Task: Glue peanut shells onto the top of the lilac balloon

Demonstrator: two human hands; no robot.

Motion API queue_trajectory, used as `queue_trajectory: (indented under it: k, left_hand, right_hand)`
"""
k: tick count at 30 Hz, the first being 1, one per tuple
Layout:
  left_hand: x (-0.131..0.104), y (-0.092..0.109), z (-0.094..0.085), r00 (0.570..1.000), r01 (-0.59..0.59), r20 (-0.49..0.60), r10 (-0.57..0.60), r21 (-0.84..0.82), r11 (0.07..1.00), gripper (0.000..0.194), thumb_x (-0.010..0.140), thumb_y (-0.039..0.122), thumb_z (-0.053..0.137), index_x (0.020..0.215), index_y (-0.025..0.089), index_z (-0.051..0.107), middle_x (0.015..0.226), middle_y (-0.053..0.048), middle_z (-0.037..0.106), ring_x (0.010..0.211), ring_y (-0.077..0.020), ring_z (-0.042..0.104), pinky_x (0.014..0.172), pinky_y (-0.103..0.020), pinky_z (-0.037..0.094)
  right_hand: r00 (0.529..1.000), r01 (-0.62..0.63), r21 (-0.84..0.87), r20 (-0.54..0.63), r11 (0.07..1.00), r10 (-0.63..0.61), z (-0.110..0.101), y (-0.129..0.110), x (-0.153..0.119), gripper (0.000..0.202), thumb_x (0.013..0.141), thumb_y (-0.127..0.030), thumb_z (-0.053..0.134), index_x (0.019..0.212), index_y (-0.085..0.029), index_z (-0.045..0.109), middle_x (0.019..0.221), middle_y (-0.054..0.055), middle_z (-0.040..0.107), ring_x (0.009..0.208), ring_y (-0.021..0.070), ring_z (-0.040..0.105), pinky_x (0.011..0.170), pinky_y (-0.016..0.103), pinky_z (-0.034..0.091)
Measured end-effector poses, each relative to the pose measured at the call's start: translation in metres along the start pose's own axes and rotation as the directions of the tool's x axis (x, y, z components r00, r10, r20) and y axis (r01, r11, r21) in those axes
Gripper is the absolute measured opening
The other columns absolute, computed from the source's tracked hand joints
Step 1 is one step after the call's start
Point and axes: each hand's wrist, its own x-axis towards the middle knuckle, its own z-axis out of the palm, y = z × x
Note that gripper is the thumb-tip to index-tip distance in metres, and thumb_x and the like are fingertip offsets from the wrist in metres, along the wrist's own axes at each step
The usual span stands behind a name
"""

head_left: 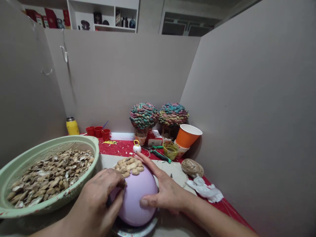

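Observation:
A smooth lilac balloon (pixel 138 200) rests on a round, shallow metal dish (pixel 140 232) in front of me. Peanut shells (pixel 129 165) cover its top in a tight patch. My right hand (pixel 165 191) holds the balloon from the right, with the thumb on its front and the fingers stretched along its upper side. Against the left of the balloon, just below the shell patch, my left hand (pixel 103 191) is closed in a pinch. Whatever its fingertips hold is mostly hidden. Left of that hand, a green strainer basket (pixel 96 148) contains many loose shells (pixel 54 174).
Two ball-topped ornaments (pixel 144 117) in coloured shells stand behind. Nearby are an orange paper cup (pixel 188 135), a stained bowl (pixel 171 150), pliers (pixel 160 155), twine (pixel 192 168) and white tissue (pixel 206 189). Red cups (pixel 98 131) and a yellow bottle (pixel 72 126) stand back left; grey panels (pixel 123 75) enclose the table.

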Motion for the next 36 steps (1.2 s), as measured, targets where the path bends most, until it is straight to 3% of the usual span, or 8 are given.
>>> queue_trajectory:
  k: [6,10,16,21,23,26,31,36]
  left_hand:
    - [0.001,-0.002,0.003,0.999,-0.034,0.036,0.032,0.068,0.997,0.021,0.083,0.006,0.063,0.094,0.023,0.061,0.088,-0.004,0.072,0.083,-0.0193,0.068,0.079,-0.027,0.052]
    - [-0.001,-0.003,0.004,0.994,-0.106,0.012,0.105,0.091,0.99,0.024,0.085,0.004,0.058,0.1,0.022,0.06,0.091,-0.004,0.07,0.085,-0.0189,0.068,0.08,-0.028,0.054]
    - [-0.002,-0.008,0.007,0.996,-0.091,0.012,0.091,0.109,0.99,0.021,0.087,0.005,0.057,0.1,0.022,0.059,0.092,-0.004,0.068,0.085,-0.0184,0.066,0.076,-0.029,0.054]
    - [-0.005,-0.008,0.003,0.99,-0.135,-0.032,0.138,0.08,0.988,0.026,0.085,0.006,0.06,0.106,0.022,0.059,0.093,-0.003,0.068,0.088,-0.017,0.066,0.08,-0.026,0.054]
    - [-0.008,-0.009,0.0,0.99,-0.081,-0.109,0.088,0.07,0.994,0.027,0.086,0.011,0.061,0.11,0.025,0.058,0.1,-0.003,0.068,0.097,-0.0168,0.066,0.088,-0.026,0.053]
    - [-0.011,-0.011,-0.001,0.974,0.129,-0.191,-0.124,0.013,0.992,0.024,0.093,0.023,0.055,0.116,0.031,0.059,0.12,-0.002,0.068,0.117,-0.0176,0.061,0.104,-0.03,0.047]
    - [-0.011,-0.021,0.017,0.878,0.477,0.039,-0.478,-0.164,0.863,0.043,0.1,0.047,0.038,0.136,0.031,0.055,0.154,-0.002,0.046,0.146,-0.0251,0.033,0.119,-0.05,0.029]
    - [-0.008,-0.03,0.035,0.822,0.569,0.19,-0.536,-0.241,0.787,0.057,0.099,0.055,0.031,0.144,0.026,0.048,0.16,-0.002,0.035,0.149,-0.0237,0.025,0.122,-0.051,0.014]
  right_hand:
    - [1.0,-0.021,-0.037,-0.007,0.999,0.021,0.0,0.005,-0.001,0.123,0.058,-0.057,0.086,0.156,-0.028,0.019,0.159,0.013,0.029,0.142,0.0355,0.032,0.115,0.054,0.025]
    - [1.0,-0.02,-0.058,0.004,0.998,0.021,-0.001,0.007,-0.001,0.122,0.058,-0.056,0.087,0.156,-0.028,0.02,0.159,0.013,0.028,0.142,0.0351,0.032,0.115,0.054,0.024]
    - [1.0,0.025,-0.03,0.006,0.999,-0.025,-0.001,0.009,-0.002,0.117,0.061,-0.056,0.086,0.155,-0.033,0.02,0.159,0.009,0.03,0.142,0.0333,0.033,0.116,0.053,0.025]
    - [1.0,0.014,-0.013,-0.001,1.0,-0.014,0.0,0.006,-0.004,0.118,0.061,-0.056,0.086,0.156,-0.029,0.02,0.156,0.013,0.034,0.139,0.0346,0.037,0.114,0.053,0.028]
    - [1.0,0.026,-0.013,-0.003,1.0,-0.026,0.0,0.006,-0.004,0.117,0.062,-0.056,0.086,0.156,-0.028,0.021,0.156,0.013,0.035,0.14,0.0351,0.036,0.114,0.054,0.027]
    - [0.998,0.063,0.036,-0.002,0.997,-0.063,-0.001,0.01,-0.004,0.116,0.064,-0.058,0.084,0.156,-0.028,0.02,0.155,0.014,0.036,0.141,0.0357,0.034,0.113,0.054,0.029]
    - [0.992,0.122,0.186,-0.045,0.975,-0.115,0.002,0.021,-0.004,0.118,0.065,-0.063,0.083,0.156,-0.026,0.017,0.157,0.015,0.033,0.142,0.0337,0.032,0.116,0.051,0.025]
    - [0.996,0.09,0.104,0.008,0.991,-0.091,0.0,0.022,-0.005,0.116,0.065,-0.065,0.082,0.156,-0.027,0.019,0.156,0.015,0.034,0.141,0.0342,0.035,0.115,0.054,0.024]
